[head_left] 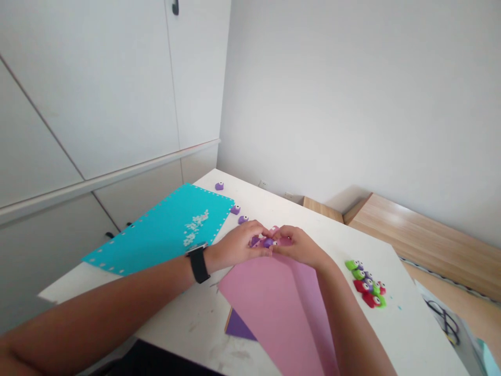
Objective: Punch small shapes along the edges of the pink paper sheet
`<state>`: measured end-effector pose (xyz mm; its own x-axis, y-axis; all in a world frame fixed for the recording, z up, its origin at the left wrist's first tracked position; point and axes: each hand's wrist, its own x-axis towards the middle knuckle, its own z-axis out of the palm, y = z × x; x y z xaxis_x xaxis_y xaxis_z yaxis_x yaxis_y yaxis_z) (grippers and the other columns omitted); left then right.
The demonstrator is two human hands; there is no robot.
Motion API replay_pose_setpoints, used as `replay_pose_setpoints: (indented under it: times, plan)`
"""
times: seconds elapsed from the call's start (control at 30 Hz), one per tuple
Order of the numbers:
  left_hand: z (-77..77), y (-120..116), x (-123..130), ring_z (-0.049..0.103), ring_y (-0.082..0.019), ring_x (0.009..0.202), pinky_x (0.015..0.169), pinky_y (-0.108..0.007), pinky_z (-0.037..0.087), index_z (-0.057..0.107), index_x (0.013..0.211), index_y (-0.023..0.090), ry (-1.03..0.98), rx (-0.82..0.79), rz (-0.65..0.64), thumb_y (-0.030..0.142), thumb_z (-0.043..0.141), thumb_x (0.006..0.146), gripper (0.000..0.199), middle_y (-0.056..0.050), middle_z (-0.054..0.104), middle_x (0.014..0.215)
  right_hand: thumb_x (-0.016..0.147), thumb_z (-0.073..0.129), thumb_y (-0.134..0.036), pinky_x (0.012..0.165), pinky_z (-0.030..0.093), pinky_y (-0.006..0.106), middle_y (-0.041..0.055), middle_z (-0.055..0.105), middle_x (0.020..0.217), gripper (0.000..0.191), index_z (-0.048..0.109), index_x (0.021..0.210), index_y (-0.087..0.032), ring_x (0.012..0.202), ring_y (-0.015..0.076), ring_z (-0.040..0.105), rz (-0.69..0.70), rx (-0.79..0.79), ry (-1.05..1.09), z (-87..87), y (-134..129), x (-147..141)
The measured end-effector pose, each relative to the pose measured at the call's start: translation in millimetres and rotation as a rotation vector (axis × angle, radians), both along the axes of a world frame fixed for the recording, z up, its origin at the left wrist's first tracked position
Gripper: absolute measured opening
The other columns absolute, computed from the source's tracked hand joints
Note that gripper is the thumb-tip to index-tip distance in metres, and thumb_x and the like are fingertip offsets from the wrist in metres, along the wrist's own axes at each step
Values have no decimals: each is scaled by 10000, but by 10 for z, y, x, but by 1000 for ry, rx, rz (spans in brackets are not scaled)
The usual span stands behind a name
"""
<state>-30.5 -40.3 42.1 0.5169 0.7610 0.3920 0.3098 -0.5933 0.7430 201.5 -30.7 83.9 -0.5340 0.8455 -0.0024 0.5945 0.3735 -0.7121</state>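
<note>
Left hand: the left hand (235,245) is closed, its fingers curled in against the right hand's fingertips, pinching the small purple piece (267,242); a black watch (198,263) sits on the wrist.

Right hand: the right hand (301,246) is also closed, fingers bent inward and meeting the left hand's around the same piece. Exactly which fingertips bear on it is hard to tell at this size.

Held piece: the purple piece has a white and black eye on it and sits between both hands, above the worktop (324,219). A pink scrap (285,241) shows just beneath and behind the fingers, partly hidden.

Under the hands: a pink sheet (274,308) lies directly below the wrists, its point reaching up under the fingers, with a purple sheet (239,326) partly tucked beneath it.

Left of the hands: a teal sheet (156,235) with punched holes along its edges lies on the worktop, white flecks (195,225) scattered on it. Three purple eyed pieces (235,209) sit in a loose line beyond its corner.

Right of the hands: green and red eyed pieces (366,284) lie in a tight cluster, mixed with a few purple ones.

Beyond: white cabinets (97,104) stand to the left, a wooden bench (422,230) to the right.
</note>
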Motion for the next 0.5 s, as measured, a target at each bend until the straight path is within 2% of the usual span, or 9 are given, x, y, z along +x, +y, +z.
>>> replay_pose_setpoints:
  times: [0.13,0.23,0.33,0.43,0.5]
  plan:
    - [-80,56,-21,585,-226,1035,905,-322,465,701,1074,201,52,-8,12,481,780,800,399,-78,628,1089,800,753,-370,850,459,322,38,722,1009,243,754,981,-208,944,218,640,-27,12,2,-46,-24,-8]
    - [-134,73,-14,598,-204,938,790,-283,480,694,1060,188,64,-58,-13,476,772,802,395,-71,629,1028,809,741,-388,845,463,327,40,728,995,256,757,984,-201,925,220,641,-42,9,-11,-46,-43,10]
    - [-133,94,-11,602,-176,835,683,-253,470,677,1087,184,36,-160,-26,480,745,820,404,-61,643,988,834,715,-407,876,463,340,38,734,1016,276,754,1022,-209,949,230,644,-1,-16,16,-17,-45,57]
    - [-101,170,-50,622,-181,883,711,-254,488,677,1079,180,-31,-292,-32,463,728,835,377,-69,677,1028,851,689,-385,947,454,359,45,718,1110,288,724,1083,-217,1038,239,633,2,-10,94,-14,5,194]
    - [-90,245,-93,638,-179,883,766,-274,504,668,1082,167,-88,-383,-41,450,730,835,381,-74,698,1023,840,684,-358,889,487,363,47,711,1055,340,678,1150,-219,958,224,646,-101,10,122,-40,66,342]
